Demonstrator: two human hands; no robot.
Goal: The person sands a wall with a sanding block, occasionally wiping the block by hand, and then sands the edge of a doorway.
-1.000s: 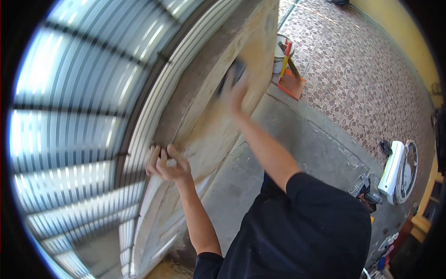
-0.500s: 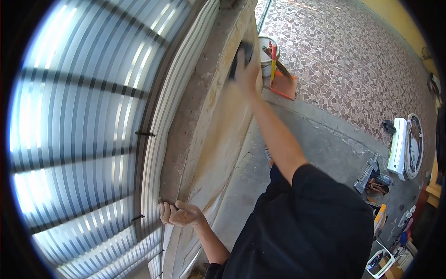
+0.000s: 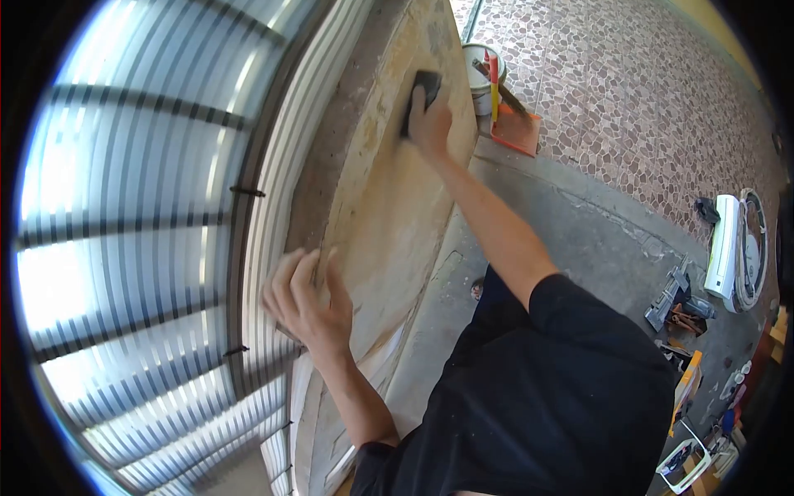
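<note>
A dark flat block [image 3: 427,86] is gripped in my right hand [image 3: 431,124], pressed against the upper part of a pale, stained wall surface [image 3: 389,198]. The hand is slightly blurred. Lower down, my left hand [image 3: 310,302] is at the wall's left edge, beside the corrugated sheet. Its fingers are spread and curved, and nothing shows between them.
Corrugated translucent sheets [image 3: 149,182] with dark bars fill the left. Beyond the wall stand a white bucket [image 3: 483,62] and an orange dustpan [image 3: 517,131]. At right lie a white appliance [image 3: 722,246], a coiled hose [image 3: 751,248] and tools [image 3: 672,298].
My left hand has moved up along the wall's edge and its fingers have opened out. My right hand has shifted slightly with the block, and the view has moved a little.
</note>
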